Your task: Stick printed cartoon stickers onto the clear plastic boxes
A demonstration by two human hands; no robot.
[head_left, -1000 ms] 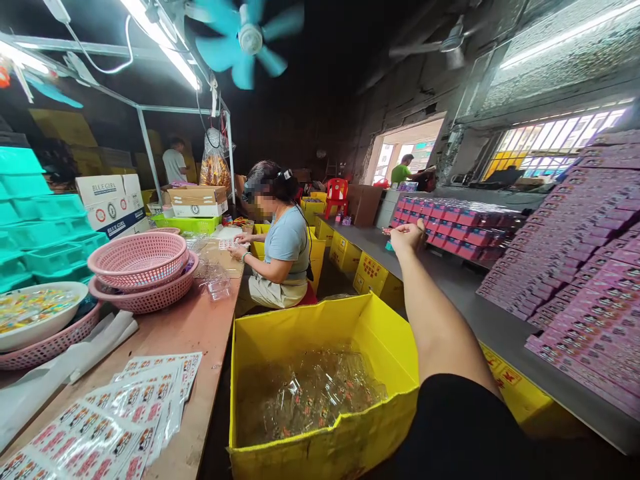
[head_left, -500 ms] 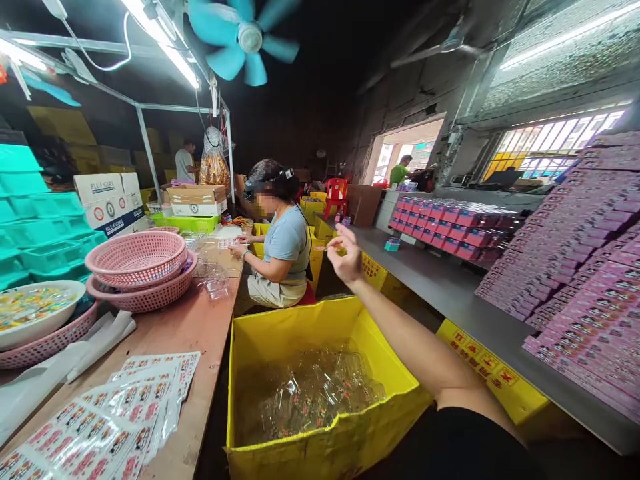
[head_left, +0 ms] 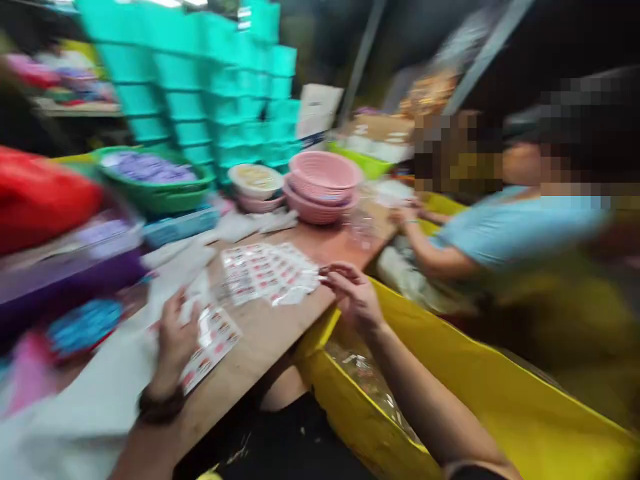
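Observation:
My left hand [head_left: 175, 337], with a dark band at the wrist, is over the work table's left part, fingers apart. It is beside a sticker sheet [head_left: 220, 337] with red and dark prints; whether it touches the sheet is blurred. My right hand [head_left: 355, 297] is above the table edge, thumb and fingers drawn together near the right end of a fanned pile of sticker sheets [head_left: 267, 270]. A small pale bit shows at its fingertips, too blurred to name. Below my right forearm, clear plastic pieces [head_left: 363, 373] lie in a yellow bin [head_left: 345, 407].
Pink baskets [head_left: 325, 177] and a white bowl [head_left: 255, 179] stand at the table's far side. Turquoise bins [head_left: 230, 93] are stacked behind. A green basket [head_left: 155, 190] holds purple items. A co-worker in a blue shirt [head_left: 490, 230] sits to the right of the table.
My view has swung left toward the table and blurred. My right hand has come from being raised above the yellow bin to the sticker sheets, and my left hand has come into view.

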